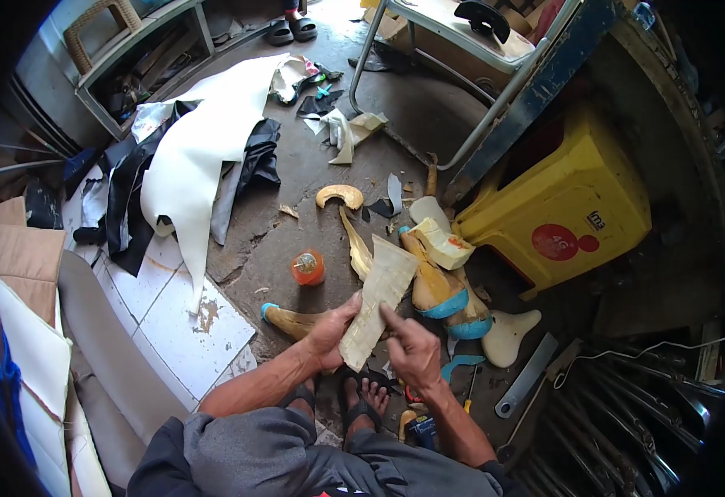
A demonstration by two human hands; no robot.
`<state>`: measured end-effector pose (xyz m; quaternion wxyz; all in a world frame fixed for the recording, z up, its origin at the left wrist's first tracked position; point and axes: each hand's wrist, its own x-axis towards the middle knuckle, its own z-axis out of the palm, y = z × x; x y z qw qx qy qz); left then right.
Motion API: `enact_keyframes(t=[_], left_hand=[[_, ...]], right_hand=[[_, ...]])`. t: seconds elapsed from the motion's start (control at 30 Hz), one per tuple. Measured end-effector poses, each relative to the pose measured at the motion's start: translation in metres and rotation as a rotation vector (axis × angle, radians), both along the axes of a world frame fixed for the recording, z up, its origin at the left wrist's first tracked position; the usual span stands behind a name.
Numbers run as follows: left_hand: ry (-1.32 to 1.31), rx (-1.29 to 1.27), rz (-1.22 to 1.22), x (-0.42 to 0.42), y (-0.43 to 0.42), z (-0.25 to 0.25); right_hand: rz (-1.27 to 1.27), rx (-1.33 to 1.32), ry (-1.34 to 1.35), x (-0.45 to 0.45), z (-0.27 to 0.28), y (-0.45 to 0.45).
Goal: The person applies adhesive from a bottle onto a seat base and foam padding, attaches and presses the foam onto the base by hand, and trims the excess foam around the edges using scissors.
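Note:
A long, pale tapered strip of material [379, 302] is held up over my feet, wider at its top end. My left hand [329, 335] grips its lower left edge, thumb along the side. My right hand [414, 348] is at its right side, index finger extended against the surface and the other fingers curled; whether they hold anything is hidden. Beneath and left of the strip lies a curved brown piece [292, 320] with a blue end. Just beyond it stands a jar of orange liquid [308, 267]. Brown shaped pieces with blue ends [441, 286] lie right of the strip.
A yellow plastic stool [561, 207] lies on its side at right. White sheet material [205, 141] spreads over dark scraps at upper left. Metal rods [619, 422] fill the lower right, near a flat metal blade [528, 377]. A metal-framed chair [462, 37] stands beyond. A person's shoes [292, 31] show at top.

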<state>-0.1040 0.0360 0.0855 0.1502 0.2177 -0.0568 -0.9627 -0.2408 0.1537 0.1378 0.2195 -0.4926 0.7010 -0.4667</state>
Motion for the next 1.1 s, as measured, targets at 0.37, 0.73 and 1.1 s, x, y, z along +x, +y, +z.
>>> enact_keyframes(t=[0.37, 0.73, 1.1], left_hand=[[-0.012, -0.040, -0.059, 0.008, -0.008, -0.010], [-0.015, 0.014, -0.144, 0.015, -0.013, -0.008], [0.039, -0.028, -0.069, 0.016, -0.010, 0.003]], right_hand=[[0.349, 0.063, 0.259, 0.003, -0.003, 0.009], [0.468, 0.086, 0.235, 0.017, 0.008, 0.013], [0.214, 0.050, 0.287, -0.013, -0.003, -0.010]])
